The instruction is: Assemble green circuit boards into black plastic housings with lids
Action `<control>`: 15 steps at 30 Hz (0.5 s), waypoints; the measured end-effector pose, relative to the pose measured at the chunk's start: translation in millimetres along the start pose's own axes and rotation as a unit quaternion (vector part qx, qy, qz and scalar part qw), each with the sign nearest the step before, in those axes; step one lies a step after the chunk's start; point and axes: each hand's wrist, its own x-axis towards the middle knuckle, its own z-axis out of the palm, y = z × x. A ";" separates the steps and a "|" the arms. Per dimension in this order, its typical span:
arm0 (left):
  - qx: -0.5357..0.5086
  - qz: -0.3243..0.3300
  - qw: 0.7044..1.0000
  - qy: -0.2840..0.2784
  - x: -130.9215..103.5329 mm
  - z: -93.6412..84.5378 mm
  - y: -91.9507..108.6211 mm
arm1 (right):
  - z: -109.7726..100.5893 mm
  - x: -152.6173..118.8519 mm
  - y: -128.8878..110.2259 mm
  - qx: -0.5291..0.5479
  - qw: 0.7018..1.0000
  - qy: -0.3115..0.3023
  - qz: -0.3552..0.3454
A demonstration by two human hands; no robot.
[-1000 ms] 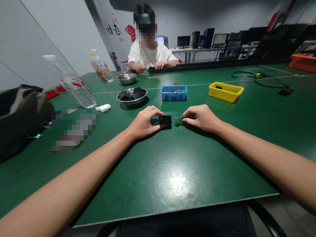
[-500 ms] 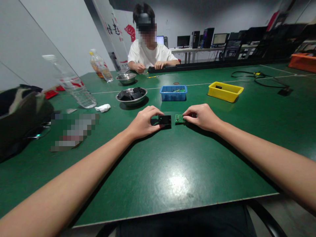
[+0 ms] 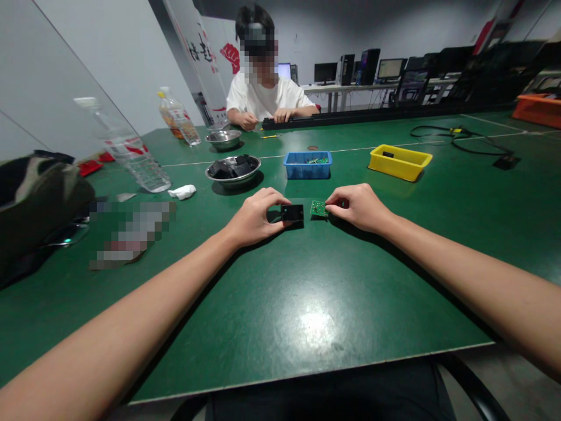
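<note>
Between the thumb and fingers of my left hand [image 3: 256, 217] is a small black plastic case [image 3: 293, 214], held just above or on the table. My right hand [image 3: 358, 204] pinches a small green circuit board [image 3: 318, 209] by its right end. A narrow gap separates the board's left edge from the case. Beyond my hands stands a blue bin [image 3: 308, 170] with green boards inside. A metal bowl [image 3: 233, 179] to its left holds several black cases.
A yellow bin [image 3: 400, 163] with a black piece inside stands right of the blue one. Plastic bottles [image 3: 135, 155], a crumpled tissue [image 3: 182, 192] and a bag [image 3: 39, 204] are at left. Across the green table [image 3: 263, 310] a person [image 3: 265, 93] works beside a long black bar [image 3: 372, 118].
The circuit board has tilted slightly in my right hand, its right end lower. My left hand and the black case have barely moved.
</note>
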 end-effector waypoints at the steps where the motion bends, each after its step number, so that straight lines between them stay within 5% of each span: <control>1: 0.000 -0.001 1.000 0.000 0.0 -0.1 0.0 | -0.1 -0.1 0.1 0.000 1.000 0.001 0.000; 15: 0.001 -0.002 1.000 0.000 0.1 -0.3 0.0 | -0.8 0.4 -1.0 -0.011 1.000 0.003 0.002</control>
